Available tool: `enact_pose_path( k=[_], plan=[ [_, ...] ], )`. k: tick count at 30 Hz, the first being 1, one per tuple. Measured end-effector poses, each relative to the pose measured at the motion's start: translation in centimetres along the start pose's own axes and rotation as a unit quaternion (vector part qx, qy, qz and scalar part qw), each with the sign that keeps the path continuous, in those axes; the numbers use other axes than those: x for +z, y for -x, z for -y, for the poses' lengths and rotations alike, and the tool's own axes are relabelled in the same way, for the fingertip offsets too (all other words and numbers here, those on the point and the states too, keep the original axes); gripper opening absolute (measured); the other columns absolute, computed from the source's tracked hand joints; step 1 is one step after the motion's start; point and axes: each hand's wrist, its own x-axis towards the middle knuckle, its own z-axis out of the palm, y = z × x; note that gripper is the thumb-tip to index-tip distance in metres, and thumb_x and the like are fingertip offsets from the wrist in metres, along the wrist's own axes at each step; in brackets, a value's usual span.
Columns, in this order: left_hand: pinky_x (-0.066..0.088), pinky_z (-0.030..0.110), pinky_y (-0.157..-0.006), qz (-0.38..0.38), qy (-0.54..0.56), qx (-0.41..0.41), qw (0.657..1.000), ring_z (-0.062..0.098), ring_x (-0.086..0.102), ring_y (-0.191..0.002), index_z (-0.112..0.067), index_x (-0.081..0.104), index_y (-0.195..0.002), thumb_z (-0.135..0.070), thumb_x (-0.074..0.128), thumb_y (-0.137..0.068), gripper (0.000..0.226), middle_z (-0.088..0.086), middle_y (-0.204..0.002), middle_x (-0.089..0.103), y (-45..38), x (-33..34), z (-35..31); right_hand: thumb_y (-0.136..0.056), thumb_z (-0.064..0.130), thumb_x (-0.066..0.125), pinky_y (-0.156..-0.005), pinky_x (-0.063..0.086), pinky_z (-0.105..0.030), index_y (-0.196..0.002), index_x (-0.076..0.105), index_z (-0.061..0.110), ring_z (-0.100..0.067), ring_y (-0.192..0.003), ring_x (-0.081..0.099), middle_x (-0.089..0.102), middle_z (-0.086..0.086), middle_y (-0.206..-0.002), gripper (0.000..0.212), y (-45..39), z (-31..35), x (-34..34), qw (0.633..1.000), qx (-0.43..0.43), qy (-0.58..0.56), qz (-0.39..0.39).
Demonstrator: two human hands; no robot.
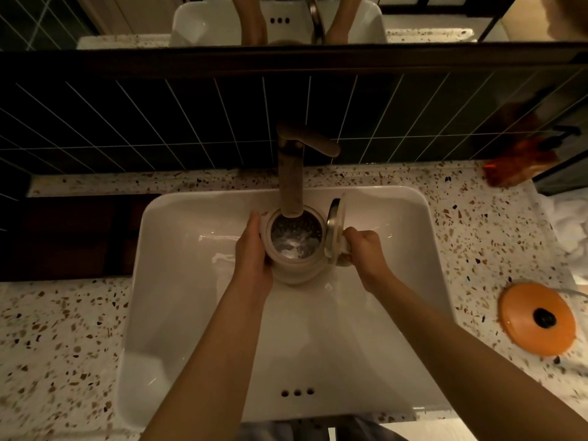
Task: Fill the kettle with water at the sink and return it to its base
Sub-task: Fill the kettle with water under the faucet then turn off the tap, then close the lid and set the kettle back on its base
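Observation:
A cream kettle [294,272] is held inside the white sink [191,313], right under the spout of the tall brass faucet [291,173]. Its lid [335,218] is flipped open to the right, and water shimmers inside the steel interior. My left hand [253,249] wraps the kettle's left side. My right hand [366,249] grips the handle on the right. The round orange kettle base [537,318] lies on the terrazzo counter at the right, with a black connector in its middle.
A terrazzo counter [57,329] surrounds the sink. A dark tray or board [73,237] lies at the left. Dark tiles and a mirror rise behind the faucet. An orange-brown object [521,167] and white cloth [572,230] sit at the far right.

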Motion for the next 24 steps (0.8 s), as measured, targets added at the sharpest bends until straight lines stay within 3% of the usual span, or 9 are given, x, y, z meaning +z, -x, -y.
enact_pose_path(
  k=[2,6,8,10,14,15,17,19,24],
  plan=[
    [0.056,0.031,-0.072,0.007,-0.004,-0.004,1.0,0.023,0.072,-0.091,-0.011,0.073,-0.105,-0.043,0.058,-0.091,0.038,0.009,-0.097,0.077,0.8,-0.1,0.0,-0.089,0.003,0.041,-0.044,0.049,-0.017,-0.07,0.056,-0.006,-0.009,-0.043,0.054,0.045,-0.017,-0.063,0.026,0.6,-0.3,-0.2,1.0,-0.004,-0.004,0.0],
    [0.056,0.034,-0.079,0.019,0.016,-0.003,1.0,0.028,0.068,-0.104,-0.003,0.064,-0.122,-0.031,0.058,-0.094,0.04,0.018,-0.117,0.069,3.0,-0.2,1.1,-0.089,0.003,0.042,-0.047,0.052,-0.021,-0.064,0.054,-0.008,-0.025,-0.054,0.054,0.046,-0.023,-0.067,0.03,2.2,-0.7,-1.5,1.0,0.002,0.012,0.001],
    [0.054,0.04,-0.09,0.029,0.019,0.0,0.999,0.033,0.065,-0.11,-0.002,0.063,-0.123,-0.027,0.058,-0.094,0.038,0.02,-0.121,0.068,4.2,-0.2,1.8,-0.089,0.006,0.043,-0.051,0.057,-0.033,-0.061,0.052,-0.011,-0.031,-0.057,0.057,0.047,-0.023,-0.065,0.035,3.1,-0.9,-2.5,1.0,0.009,0.023,0.005],
    [0.05,0.046,-0.098,0.034,0.013,0.001,0.999,0.033,0.065,-0.11,-0.004,0.065,-0.122,-0.024,0.062,-0.092,0.036,0.019,-0.12,0.068,5.6,-0.1,2.4,-0.09,0.011,0.044,-0.064,0.059,-0.05,-0.064,0.048,-0.021,-0.034,-0.062,0.054,0.047,-0.026,-0.068,0.041,4.2,-1.0,-3.6,0.999,0.013,0.041,0.01],
    [0.054,0.042,-0.092,0.046,0.01,0.0,0.999,0.028,0.068,-0.105,-0.008,0.066,-0.12,-0.016,0.067,-0.088,0.033,0.014,-0.116,0.072,8.6,0.6,3.6,-0.086,0.023,0.048,-0.066,0.06,-0.047,-0.077,0.05,-0.027,-0.047,-0.071,0.062,0.055,-0.045,-0.078,0.051,7.2,-0.9,-6.2,0.999,-0.016,0.034,0.005],
    [0.056,0.038,-0.087,0.056,0.008,0.003,0.998,0.026,0.07,-0.103,-0.01,0.068,-0.118,-0.015,0.067,-0.087,0.031,0.012,-0.113,0.073,9.4,0.9,3.8,-0.086,0.024,0.049,-0.066,0.06,-0.047,-0.077,0.052,-0.026,-0.047,-0.071,0.062,0.057,-0.044,-0.078,0.051,8.0,-0.8,-7.0,0.999,-0.02,0.03,0.002],
    [0.058,0.03,-0.075,0.074,-0.001,0.016,0.997,0.022,0.071,-0.098,-0.014,0.071,-0.11,-0.015,0.069,-0.086,0.024,0.006,-0.104,0.077,11.0,1.6,4.5,-0.091,0.018,0.049,-0.055,0.058,-0.033,-0.072,0.058,-0.02,-0.03,-0.061,0.066,0.061,-0.032,-0.067,0.043,9.4,-0.6,-8.7,1.0,-0.025,0.003,0.002],
    [0.057,0.029,-0.076,0.085,-0.015,0.031,0.996,0.019,0.071,-0.098,-0.017,0.072,-0.107,-0.017,0.07,-0.085,0.023,0.003,-0.103,0.077,12.8,2.5,5.1,-0.091,0.014,0.05,-0.05,0.054,-0.025,-0.071,0.059,-0.021,-0.018,-0.052,0.065,0.06,-0.023,-0.063,0.042,10.9,-0.1,-10.6,0.999,-0.026,-0.027,-0.005],
    [0.056,0.027,-0.077,0.11,-0.017,0.061,0.992,0.016,0.071,-0.099,-0.014,0.071,-0.113,-0.019,0.072,-0.081,0.032,0.003,-0.106,0.077,16.9,5.2,7.3,-0.088,0.017,0.055,-0.05,0.054,-0.028,-0.077,0.054,-0.025,-0.028,-0.059,0.056,0.052,-0.025,-0.071,0.044,13.8,0.8,-15.8,0.997,-0.029,-0.072,-0.01]
  ],
)
